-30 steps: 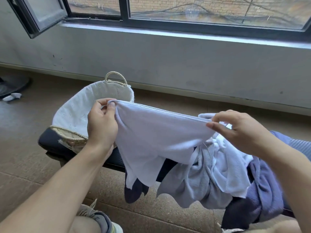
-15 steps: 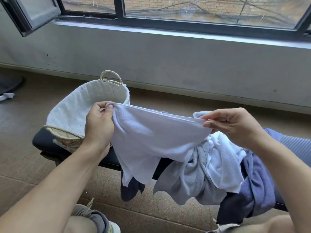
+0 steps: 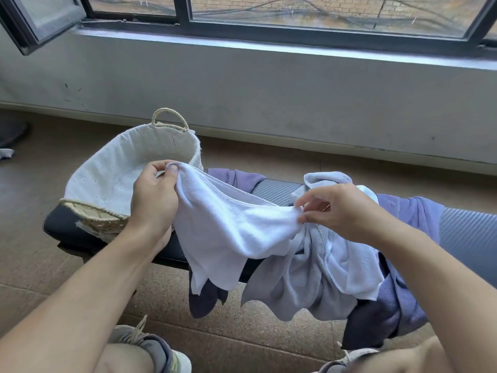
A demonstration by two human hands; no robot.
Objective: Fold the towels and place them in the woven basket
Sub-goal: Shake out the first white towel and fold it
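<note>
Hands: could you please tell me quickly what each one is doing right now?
Left hand: pinches the white towel at one corner.
Right hand: pinches the towel's other end.

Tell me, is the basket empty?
Seemingly empty: the cloth-lined woven basket shows only bare white lining; the left hand hides one corner. No towels lie inside.

White towel point(image 3: 231, 224) sagging, basket point(image 3: 107, 173) unfilled.
</note>
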